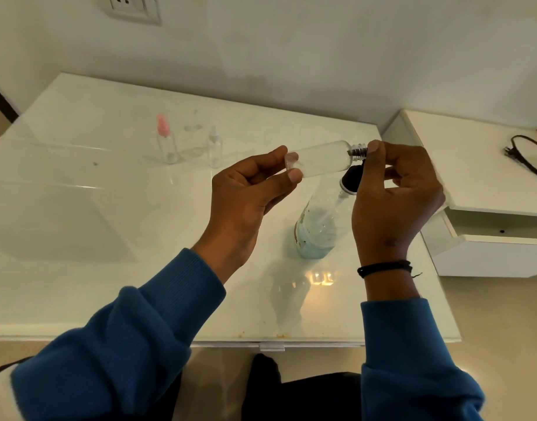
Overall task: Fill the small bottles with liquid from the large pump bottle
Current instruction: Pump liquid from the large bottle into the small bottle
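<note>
A small clear bottle (pixel 321 159) lies sideways in the air above the white table (pixel 78 208). My left hand (pixel 249 192) pinches its base between thumb and fingers. My right hand (pixel 394 192) touches its threaded neck at the right end, with the thumb tip on the opening. Below them stands the large clear bottle (pixel 315 226) with pale blue liquid at its bottom and a black pump top (pixel 352 179). Two more small clear bottles stand at the back of the table, one with a pink cap (pixel 165 141), one with a clear cap (pixel 215 147).
A white side unit (pixel 473 189) with an open shelf stands right of the table, with a black cable (pixel 528 156) on top. A wall socket (pixel 130 7) sits high on the white wall behind.
</note>
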`<state>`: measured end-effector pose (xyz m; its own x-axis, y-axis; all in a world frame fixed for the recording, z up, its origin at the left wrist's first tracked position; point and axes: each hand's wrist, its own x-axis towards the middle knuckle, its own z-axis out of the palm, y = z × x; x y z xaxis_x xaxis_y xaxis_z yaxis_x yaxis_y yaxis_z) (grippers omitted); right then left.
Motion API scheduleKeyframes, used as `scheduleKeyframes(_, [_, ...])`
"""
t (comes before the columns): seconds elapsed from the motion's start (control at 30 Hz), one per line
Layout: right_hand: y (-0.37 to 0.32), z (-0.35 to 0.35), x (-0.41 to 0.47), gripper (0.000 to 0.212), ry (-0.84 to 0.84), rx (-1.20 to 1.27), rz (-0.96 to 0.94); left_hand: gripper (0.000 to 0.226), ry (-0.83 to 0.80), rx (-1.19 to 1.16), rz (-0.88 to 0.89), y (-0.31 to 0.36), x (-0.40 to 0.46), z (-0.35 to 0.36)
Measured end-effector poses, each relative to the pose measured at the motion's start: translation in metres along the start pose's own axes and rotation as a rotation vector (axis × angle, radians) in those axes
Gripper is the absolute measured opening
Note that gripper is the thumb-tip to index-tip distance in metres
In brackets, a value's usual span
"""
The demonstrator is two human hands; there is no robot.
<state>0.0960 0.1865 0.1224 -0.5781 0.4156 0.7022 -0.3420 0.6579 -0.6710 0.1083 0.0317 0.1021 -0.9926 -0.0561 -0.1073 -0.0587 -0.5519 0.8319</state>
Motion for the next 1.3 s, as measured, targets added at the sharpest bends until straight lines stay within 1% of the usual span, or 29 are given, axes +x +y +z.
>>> scheduleKeyframes(0.23, [-0.002,0.001,0.001,0.017,0.026,-0.018,-0.029,0.034,0.001,0.004,-0.001,-0.001,0.001,0.0])
scheduleKeyframes(0.4, [0.002,0.001,-0.004,0.015,0.011,0.004,-0.021,0.038,0.008,0.003,0.002,0.001,0.001,0.0])
scheduleKeyframes(0.57, [0.003,0.003,-0.002,0.018,0.047,-0.012,-0.041,0.037,0.0,0.02,0.01,0.0,0.001,0.0])
scheduleKeyframes(0.67, [0.006,0.004,-0.008,0.015,0.037,0.003,-0.036,0.04,0.008,0.034,0.019,0.001,0.0,0.0])
scheduleKeyframes(0.8, [0.003,0.001,-0.002,0.018,0.067,-0.036,-0.086,0.048,-0.008,0.02,0.022,0.001,-0.001,0.001])
scheduleKeyframes(0.93, [0.007,0.005,-0.006,0.019,0.05,-0.012,-0.041,0.039,0.0,0.015,0.009,0.0,0.0,-0.001])
scheduleKeyframes(1.03, [0.009,0.004,-0.008,0.019,0.05,-0.005,-0.034,0.04,0.005,0.004,0.009,0.001,-0.001,-0.001])
scheduleKeyframes(1.17, [0.009,0.002,-0.003,0.021,0.123,-0.033,-0.1,0.038,-0.011,0.013,0.008,0.001,-0.002,0.0])
scheduleKeyframes(1.3, [0.013,0.005,-0.007,0.02,0.11,0.021,-0.045,0.036,0.003,0.023,0.013,-0.001,0.0,-0.001])
